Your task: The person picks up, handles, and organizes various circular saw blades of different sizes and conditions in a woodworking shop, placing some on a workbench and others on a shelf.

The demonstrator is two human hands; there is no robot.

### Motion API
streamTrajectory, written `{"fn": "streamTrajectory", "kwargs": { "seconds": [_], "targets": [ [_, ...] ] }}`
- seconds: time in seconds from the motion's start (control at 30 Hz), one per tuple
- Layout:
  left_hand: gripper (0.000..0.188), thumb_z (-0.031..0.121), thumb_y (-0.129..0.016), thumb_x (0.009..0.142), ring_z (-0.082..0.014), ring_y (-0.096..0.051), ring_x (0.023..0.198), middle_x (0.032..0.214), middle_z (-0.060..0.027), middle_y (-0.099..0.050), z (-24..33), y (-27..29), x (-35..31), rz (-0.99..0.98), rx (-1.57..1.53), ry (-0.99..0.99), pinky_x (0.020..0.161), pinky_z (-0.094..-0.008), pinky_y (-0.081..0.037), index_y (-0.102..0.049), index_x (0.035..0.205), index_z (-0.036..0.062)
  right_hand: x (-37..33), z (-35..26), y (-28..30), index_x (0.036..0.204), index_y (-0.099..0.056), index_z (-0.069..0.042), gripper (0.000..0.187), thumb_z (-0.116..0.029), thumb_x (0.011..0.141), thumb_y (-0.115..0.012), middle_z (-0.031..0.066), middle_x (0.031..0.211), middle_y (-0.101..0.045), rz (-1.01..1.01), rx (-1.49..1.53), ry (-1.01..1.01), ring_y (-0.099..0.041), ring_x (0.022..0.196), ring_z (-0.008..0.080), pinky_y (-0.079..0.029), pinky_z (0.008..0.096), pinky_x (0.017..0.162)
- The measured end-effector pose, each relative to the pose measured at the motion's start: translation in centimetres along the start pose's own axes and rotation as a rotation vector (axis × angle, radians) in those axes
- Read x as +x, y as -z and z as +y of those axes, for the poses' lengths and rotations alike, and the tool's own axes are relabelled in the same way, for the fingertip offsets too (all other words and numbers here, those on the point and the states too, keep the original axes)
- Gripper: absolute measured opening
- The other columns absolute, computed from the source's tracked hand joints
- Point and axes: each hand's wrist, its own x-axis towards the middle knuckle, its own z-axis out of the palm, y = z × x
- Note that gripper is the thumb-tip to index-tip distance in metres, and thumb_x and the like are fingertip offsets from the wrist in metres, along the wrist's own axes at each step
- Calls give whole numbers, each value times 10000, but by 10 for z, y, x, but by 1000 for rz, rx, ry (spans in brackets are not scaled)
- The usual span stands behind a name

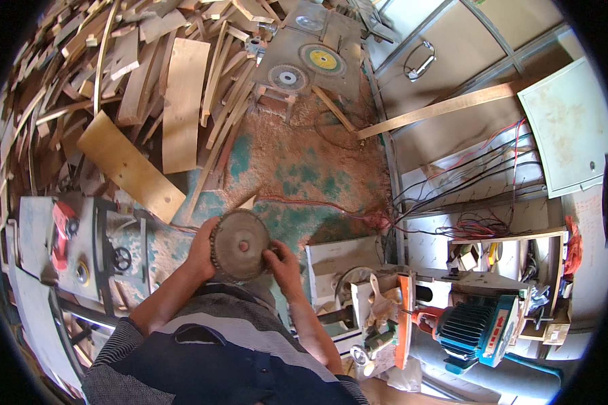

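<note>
A round, dull brown circular saw blade (231,258) with a toothed rim and a small centre hole is held up in front of my body. On its left edge my left hand (201,248) is closed, with part of the fingers hidden behind the disc. The fingers of my right hand (284,267) pinch the blade's right edge. It is tilted so that its flat side faces up toward me.
Loose boards and offcuts (138,61) are heaped at the far left. A saw table (270,61) holding more blades stands beyond the sawdust-strewn floor (304,155). Nearby are a machine with a teal motor (466,331) at right and a grey machine table (40,233) at left.
</note>
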Motion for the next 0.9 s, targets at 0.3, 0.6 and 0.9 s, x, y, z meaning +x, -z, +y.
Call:
{"fn": "streamTrajectory", "kwargs": {
  "seconds": [0.3,0.6,0.9],
  "targets": [
    [532,451,-394,1108,-279,-651,1189,1351,-117,-664,23,-55,79,-276,88,156,1045,-458,-515,-600,1371,37,28,-6,15,1328,-626,46,396,-135,979,-677,83,1078,-712,354,310,-28,-643,835,114,-525,267,707],
    [517,467,-459,1088,-284,-670,1155,1308,-114,-691,47,-102,143,-15,68,125,1002,-472,-546,-626,1353,56,104,-36,49,1300,-644,23,358,-182,1007,-674,74,1071,-723,300,472,-262,-695,903,165,-581,315,783],
    [509,444,-490,1075,-297,-679,1144,1274,-132,-701,54,-193,256,-21,-97,85,996,-463,-558,-635,1328,26,249,-109,144,1225,-678,-8,279,-203,1030,-640,47,1054,-714,43,419,-162,-678,898,151,-560,311,764]
  ]
}}
